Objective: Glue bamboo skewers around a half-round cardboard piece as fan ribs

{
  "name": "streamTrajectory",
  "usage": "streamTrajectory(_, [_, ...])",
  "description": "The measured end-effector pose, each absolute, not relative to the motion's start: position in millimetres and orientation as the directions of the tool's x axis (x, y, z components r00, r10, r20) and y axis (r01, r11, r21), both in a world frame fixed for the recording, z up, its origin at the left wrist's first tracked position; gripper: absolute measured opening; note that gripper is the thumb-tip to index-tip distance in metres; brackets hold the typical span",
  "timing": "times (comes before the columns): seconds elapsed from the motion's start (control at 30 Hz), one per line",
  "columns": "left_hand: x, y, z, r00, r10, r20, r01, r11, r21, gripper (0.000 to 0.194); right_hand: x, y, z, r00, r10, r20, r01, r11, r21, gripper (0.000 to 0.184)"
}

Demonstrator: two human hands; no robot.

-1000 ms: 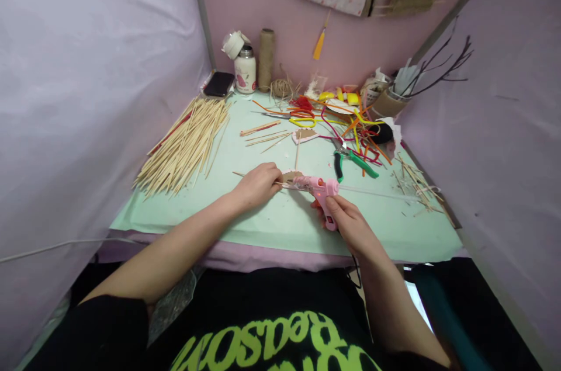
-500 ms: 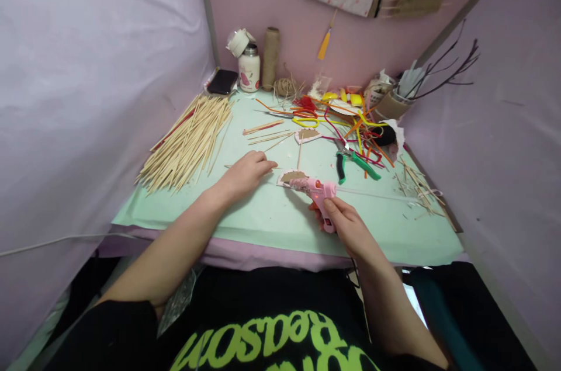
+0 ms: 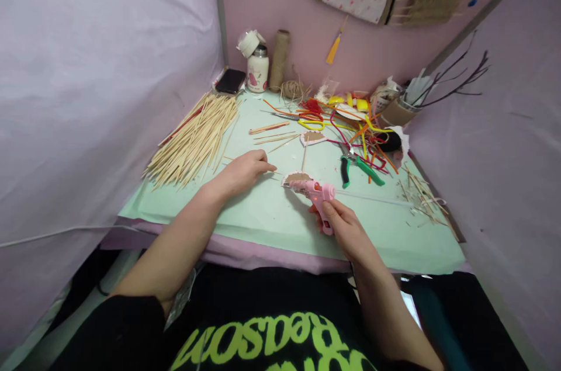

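1 cam only, head-worn, looking fwd & down from abv the black T-shirt w/ lime-green lettering (image 3: 272, 292), nearest thing, at btm edge. Bare left hand (image 3: 246, 172) & bare right hand (image 3: 345, 222) nr mid-frame, seen from abv/behind, approx. arm's reach. Pale-green cloth-covered tabletop (image 3: 258, 225) fully across the middle, its front edge lower on R, i.e. slight tilt. Flat pink back wall (image 3: 248, 3) farthest, top; wrinkled lilac side sheet (image 3: 109, 67) L.
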State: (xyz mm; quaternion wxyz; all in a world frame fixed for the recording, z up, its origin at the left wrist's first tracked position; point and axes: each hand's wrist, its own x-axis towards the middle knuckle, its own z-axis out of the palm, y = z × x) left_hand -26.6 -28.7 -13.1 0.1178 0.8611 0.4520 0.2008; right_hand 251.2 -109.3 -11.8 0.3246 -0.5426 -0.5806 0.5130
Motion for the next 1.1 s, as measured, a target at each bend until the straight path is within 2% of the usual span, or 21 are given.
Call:
streamTrajectory(0.3, [-25.9,-29.9,-2.4,0.524,0.828,0.198,0.749,-0.559,0.356,0.022,251.0,-109.2,-12.7,-0.204,0.961,-0.187,0.323,-0.114,-0.940,0.048])
streamTrajectory(1.1, [-26.3,-29.2,-6.4,0.537,0.818,0.205,0.731,-0.572,0.372,0.022,255.3,-112.1,-6.5,-0.138,0.968,-0.208,0.383,-0.142,-0.913,0.049])
